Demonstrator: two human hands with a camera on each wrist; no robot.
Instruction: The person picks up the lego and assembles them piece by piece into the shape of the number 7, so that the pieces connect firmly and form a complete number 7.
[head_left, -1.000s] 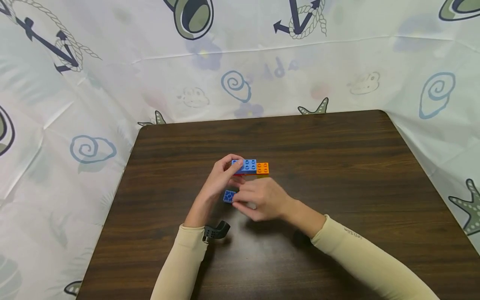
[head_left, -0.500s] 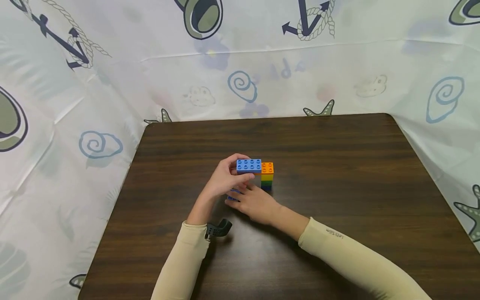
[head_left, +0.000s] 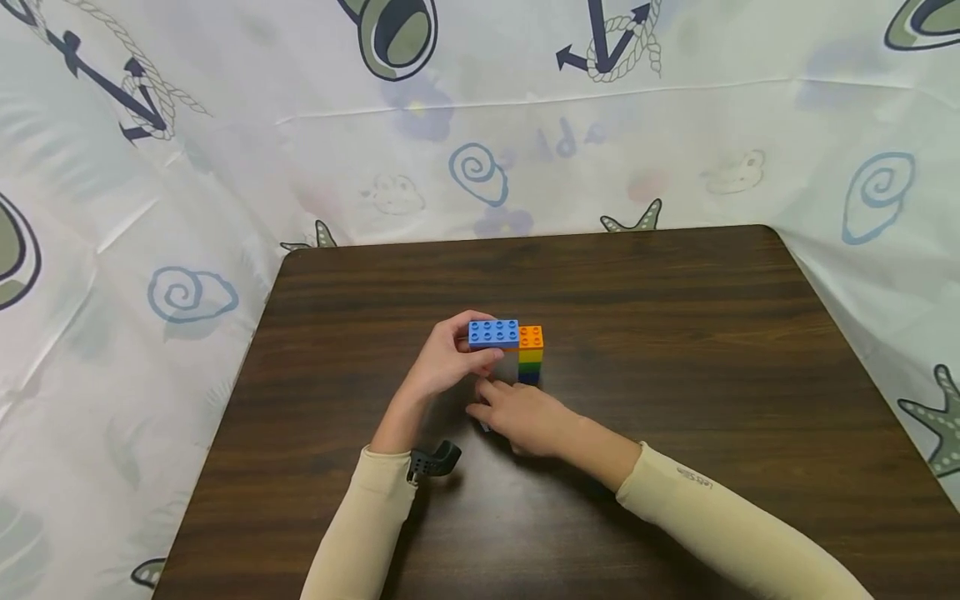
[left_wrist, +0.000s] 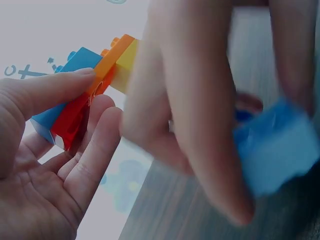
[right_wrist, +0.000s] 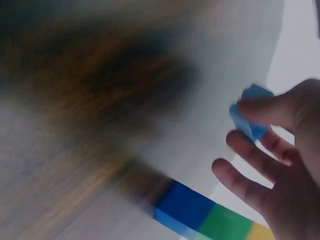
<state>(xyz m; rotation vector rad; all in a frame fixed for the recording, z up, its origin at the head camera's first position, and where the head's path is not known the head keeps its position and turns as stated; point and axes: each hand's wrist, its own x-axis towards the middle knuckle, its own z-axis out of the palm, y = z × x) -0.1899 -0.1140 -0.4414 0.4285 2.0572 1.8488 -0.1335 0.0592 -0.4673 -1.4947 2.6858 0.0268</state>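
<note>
In the head view my left hand (head_left: pixel 444 358) holds a built block piece by its left end, thumb on the near side. A light blue eight-stud brick (head_left: pixel 493 333) sits on top there, with a red brick (left_wrist: pixel 70 117) under it in the left wrist view. Joined on the right is a column with an orange brick (head_left: pixel 530 337), then yellow, green and dark blue below. My right hand (head_left: pixel 532 417), just in front of the column, pinches a small light blue brick (right_wrist: pixel 257 92) between thumb and fingers. That brick looks blurred in the left wrist view and is mostly hidden in the head view.
The dark wood-grain table (head_left: pixel 675 350) lies under both hands. Behind it and along its left side hangs a white printed cloth (head_left: pixel 337 150). A black wrist device (head_left: pixel 435 460) sticks out from the left wrist.
My left thumb has moved from the studs to the eight-stud brick's near side. My right hand has turned with the small blue brick, reached left, then drawn back slightly right and nearer.
</note>
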